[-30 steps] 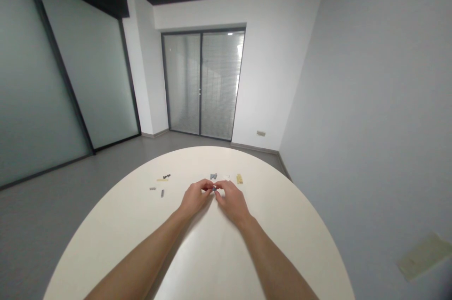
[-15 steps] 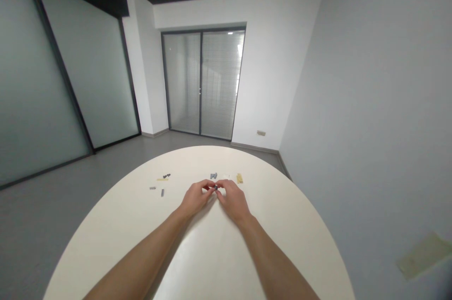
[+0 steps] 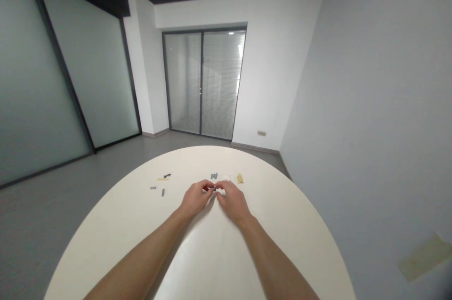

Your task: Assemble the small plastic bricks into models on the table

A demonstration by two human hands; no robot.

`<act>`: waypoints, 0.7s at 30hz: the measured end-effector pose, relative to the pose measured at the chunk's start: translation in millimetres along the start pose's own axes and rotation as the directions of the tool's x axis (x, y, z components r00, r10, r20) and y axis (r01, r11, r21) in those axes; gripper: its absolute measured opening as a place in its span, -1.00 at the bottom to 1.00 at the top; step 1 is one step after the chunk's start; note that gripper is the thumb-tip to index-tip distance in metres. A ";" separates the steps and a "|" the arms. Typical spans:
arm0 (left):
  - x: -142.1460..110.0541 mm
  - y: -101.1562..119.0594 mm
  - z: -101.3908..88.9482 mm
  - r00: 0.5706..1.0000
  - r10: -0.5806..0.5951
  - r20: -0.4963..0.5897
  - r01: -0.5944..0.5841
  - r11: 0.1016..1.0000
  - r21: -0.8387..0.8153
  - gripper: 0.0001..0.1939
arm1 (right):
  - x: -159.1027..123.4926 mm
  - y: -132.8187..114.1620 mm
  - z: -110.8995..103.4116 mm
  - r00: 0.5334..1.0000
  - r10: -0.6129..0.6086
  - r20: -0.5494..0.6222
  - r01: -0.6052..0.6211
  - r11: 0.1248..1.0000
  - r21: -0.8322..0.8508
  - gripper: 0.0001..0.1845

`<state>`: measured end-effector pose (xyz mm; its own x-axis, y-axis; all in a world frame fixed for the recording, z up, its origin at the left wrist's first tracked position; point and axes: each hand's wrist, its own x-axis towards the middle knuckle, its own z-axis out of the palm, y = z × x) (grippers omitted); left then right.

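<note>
Close above the middle of the round table, a small dark grey piece [image 3: 214, 189] sits between my fingertips; it is too small to tell its kind. Pinched thumb and fingers of my left hand [image 3: 195, 198] hold it from the left. My right hand [image 3: 233, 200] is bent around its right side, the index fingertip at the piece and the thumb just below. Right behind the hands lie some blue-grey pieces [image 3: 213, 175]. White pieces [image 3: 227, 177], partly covered by my right hand, and a group of yellow pieces [image 3: 240, 178] lie beyond that hand.
On the left of the white round table [image 3: 282, 224] lie black pieces [image 3: 167, 175], a thin yellow strip [image 3: 163, 179] and two small grey pieces, one lying crosswise [image 3: 153, 188] and one lengthwise [image 3: 163, 192]. A wall [image 3: 370, 102] stands to the right.
The small dark grey piece has shifted slightly left, towards my left fingertips. My right thumb has opened a little away from it. The pieces on the table lie as before.
</note>
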<state>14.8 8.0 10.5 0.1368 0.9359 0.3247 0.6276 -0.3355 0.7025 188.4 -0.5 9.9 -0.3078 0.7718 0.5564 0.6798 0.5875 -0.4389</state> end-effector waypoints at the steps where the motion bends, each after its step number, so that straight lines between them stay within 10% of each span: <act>1: -0.3 -0.2 -0.4 1.000 -0.027 -0.005 0.027 0.999 0.031 -0.77 | -0.3 0.2 0.3 1.000 0.001 0.011 -0.001 1.000 -0.001 -0.75; 8: -1.9 -1.7 -5.4 0.983 -0.158 -0.091 0.178 0.943 0.280 -0.76 | -1.6 2.5 3.1 0.996 0.042 0.077 -0.040 0.999 -0.033 -0.72; 21: -1.6 -12.6 -5.7 0.988 -0.017 -0.156 0.088 0.886 0.456 -0.78 | -3.3 3.6 4.8 0.989 0.075 0.131 -0.067 0.996 -0.063 -0.77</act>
<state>2.3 10.1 4.7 0.0048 0.9133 0.4072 0.9174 -0.1661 0.3617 188.7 0.2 3.2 -0.3408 0.8388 0.4247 0.7393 0.5181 -0.4300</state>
